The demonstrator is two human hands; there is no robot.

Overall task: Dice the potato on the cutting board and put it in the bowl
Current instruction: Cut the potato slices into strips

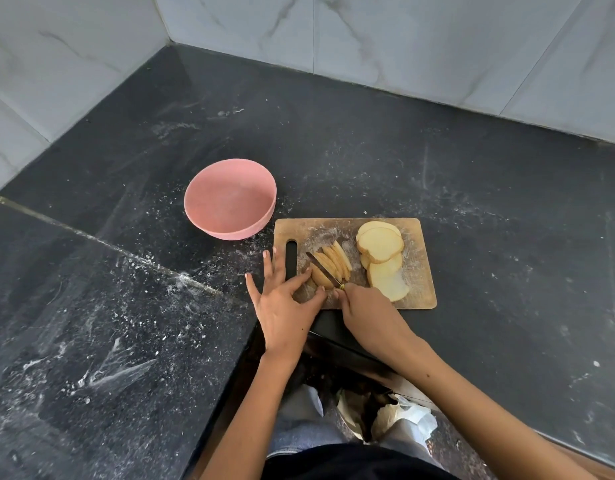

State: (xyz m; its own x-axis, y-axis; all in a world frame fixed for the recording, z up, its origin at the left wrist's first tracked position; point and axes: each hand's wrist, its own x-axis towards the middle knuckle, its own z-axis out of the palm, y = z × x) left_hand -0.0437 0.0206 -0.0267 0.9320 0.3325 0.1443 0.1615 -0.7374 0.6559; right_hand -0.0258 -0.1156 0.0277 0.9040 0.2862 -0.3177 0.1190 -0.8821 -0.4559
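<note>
A wooden cutting board (417, 271) lies on the dark counter. Round potato slices (380, 244) are stacked on its right half, and a group of potato strips (335, 263) lies near its left. My right hand (368, 313) grips a knife (321, 268) whose blade slants across the strips. My left hand (282, 303) rests at the board's left edge with straight fingers, its index finger and thumb touching the piece being cut. The pink bowl (230, 199) stands empty just left of and behind the board.
The black stone counter (472, 188) forms a corner against grey marble wall tiles (403, 39) and is dusted with white specks. A seam runs across its left part. Below the front edge, crumpled bags (399, 417) lie on the floor by my legs.
</note>
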